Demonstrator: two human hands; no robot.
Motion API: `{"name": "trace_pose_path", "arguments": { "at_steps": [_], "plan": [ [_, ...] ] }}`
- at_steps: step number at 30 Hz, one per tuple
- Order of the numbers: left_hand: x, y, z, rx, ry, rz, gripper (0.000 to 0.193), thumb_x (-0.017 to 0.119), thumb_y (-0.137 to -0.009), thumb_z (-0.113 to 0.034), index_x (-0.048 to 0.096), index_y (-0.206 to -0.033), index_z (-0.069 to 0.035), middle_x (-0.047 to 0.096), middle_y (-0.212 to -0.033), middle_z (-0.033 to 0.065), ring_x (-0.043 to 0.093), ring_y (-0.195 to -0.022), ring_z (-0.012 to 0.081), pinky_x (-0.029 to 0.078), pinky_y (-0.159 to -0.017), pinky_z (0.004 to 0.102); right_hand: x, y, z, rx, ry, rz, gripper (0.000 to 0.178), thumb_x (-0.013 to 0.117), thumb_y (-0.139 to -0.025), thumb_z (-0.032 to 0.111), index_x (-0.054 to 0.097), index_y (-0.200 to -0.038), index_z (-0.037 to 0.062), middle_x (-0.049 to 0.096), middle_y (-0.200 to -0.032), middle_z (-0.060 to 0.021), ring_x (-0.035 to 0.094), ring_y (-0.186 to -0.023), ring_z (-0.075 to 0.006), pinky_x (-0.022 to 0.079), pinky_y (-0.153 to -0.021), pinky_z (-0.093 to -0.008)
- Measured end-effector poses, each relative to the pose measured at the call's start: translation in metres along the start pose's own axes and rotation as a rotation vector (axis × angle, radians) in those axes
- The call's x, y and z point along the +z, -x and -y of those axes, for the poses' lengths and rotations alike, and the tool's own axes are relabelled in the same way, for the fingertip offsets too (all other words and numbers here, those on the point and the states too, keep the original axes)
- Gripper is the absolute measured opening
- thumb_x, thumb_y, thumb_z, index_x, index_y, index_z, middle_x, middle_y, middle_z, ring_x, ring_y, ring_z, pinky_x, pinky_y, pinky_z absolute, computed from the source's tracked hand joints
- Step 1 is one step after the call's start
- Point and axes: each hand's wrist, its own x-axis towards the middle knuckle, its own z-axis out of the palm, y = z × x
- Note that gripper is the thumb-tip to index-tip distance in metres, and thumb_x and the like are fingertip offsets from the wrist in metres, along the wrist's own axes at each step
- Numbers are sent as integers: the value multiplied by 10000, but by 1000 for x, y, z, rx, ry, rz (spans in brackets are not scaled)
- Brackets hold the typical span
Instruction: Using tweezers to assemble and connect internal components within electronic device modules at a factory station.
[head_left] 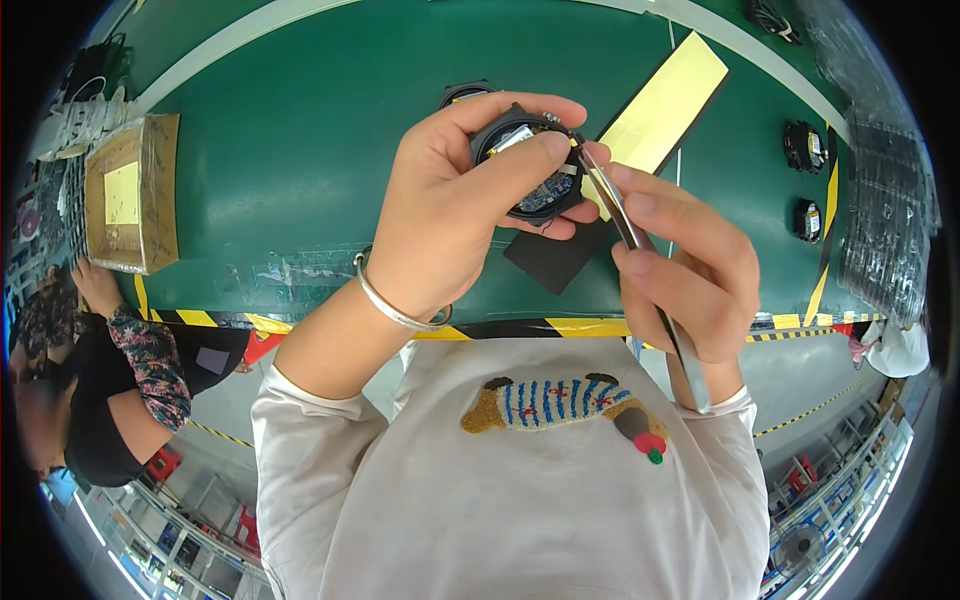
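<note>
My left hand (440, 195) grips a round black watch case (547, 205) with its inside exposed, circuitry and a silvery part showing. The left thumb presses across the case near its right rim. Between the fingers of my right hand (690, 255) is a pair of metal tweezers (640, 240), slanting up to the left. Their tips meet the case's right edge, near a small yellow bit; whether they pinch anything is too small to tell. Just behind the left fingers lies another black watch case (466, 92), partly hidden.
A yellow sheet strip (665, 95) on a dark backing and a black flat piece (560, 258) lie on the green mat (300, 130). Two more watch cases (804, 147) sit at the right. A cardboard box (160, 200) stands left, near another person's hand (97, 290). Striped tape edges the table.
</note>
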Motion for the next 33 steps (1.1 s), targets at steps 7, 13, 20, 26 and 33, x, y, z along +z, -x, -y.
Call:
{"name": "trace_pose_path", "arguments": {
  "at_steps": [7, 13, 20, 26, 33],
  "plan": [
    [-2, 2, 0, 18, 27, -8, 277, 505, -886, -100, 558, -1111, 53, 651, -975, 199, 673, -697, 198, 580, -587, 284, 8, 0, -6, -59, 66, 14, 183, 697, -641, -70, 570, -773, -79, 570, -983, -243, 634, -913, -379, 565, -768, -405],
    [-2, 3, -1, 10, 49, 10, 283, 493, -888, -98, 555, -1111, 64, 651, -980, 204, 675, -700, 199, 584, -600, 289, 1, -1, -6, -49, 99, 69, 189, 696, -628, -69, 572, -771, -81, 583, -968, -235, 644, -884, -388, 567, -758, -407],
    [-6, 3, 2, 14, 143, 106, 321, 469, -897, -142, 549, -1126, 69, 655, -926, 146, 674, -728, 195, 583, -670, 299, 4, 1, -7, -90, 77, -6, 202, 697, -651, -92, 545, -780, -59, 597, -956, -220, 644, -898, -407, 584, -721, -393],
    [-3, 5, 1, 0, 176, 110, 329, 470, -898, -154, 544, -1129, 68, 648, -940, 137, 672, -766, 200, 583, -695, 308, 2, 1, -6, -85, 81, 14, 206, 685, -676, -111, 507, -760, -49, 597, -967, -215, 640, -912, -406, 592, -716, -388],
    [-1, 7, 1, 8, 132, 85, 266, 514, -887, -81, 548, -1109, 62, 645, -959, 149, 674, -787, 213, 590, -704, 328, 6, 3, -4, -31, 50, -20, 208, 666, -689, -139, 484, -732, -49, 584, -993, -224, 620, -967, -414, 594, -719, -381]
  ]
}}
